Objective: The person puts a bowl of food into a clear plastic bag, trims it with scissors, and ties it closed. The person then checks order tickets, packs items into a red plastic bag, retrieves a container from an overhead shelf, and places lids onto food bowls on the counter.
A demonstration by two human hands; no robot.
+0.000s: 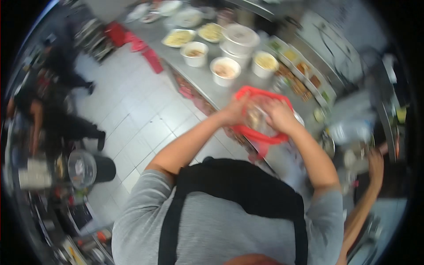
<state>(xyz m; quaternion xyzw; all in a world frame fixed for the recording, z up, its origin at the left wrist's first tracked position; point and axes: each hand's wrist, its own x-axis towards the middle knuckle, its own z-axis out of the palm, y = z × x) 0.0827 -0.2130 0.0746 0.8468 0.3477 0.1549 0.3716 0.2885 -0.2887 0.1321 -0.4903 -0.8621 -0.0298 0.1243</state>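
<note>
A red plastic basket (266, 138) sits at the front edge of the steel counter, directly in front of me. Inside it lies something clear and pale, like a plastic bag (255, 115); blur hides its exact shape. At the basket's left side, my left hand (236, 110) has its fingers closed over the rim. My right hand (280, 115) reaches in from the right, its fingers bent down against the clear contents. What those fingertips hold is hidden. Just behind the basket stands a white tub (225, 70) with pinkish food.
White tubs (194, 54) and plates of shredded food (179, 38) line the steel counter (176, 66). Topping trays (304, 68) run along the back. Another person's arm (369, 194) reaches in at right. Two people stand at left near a dark bin (104, 168).
</note>
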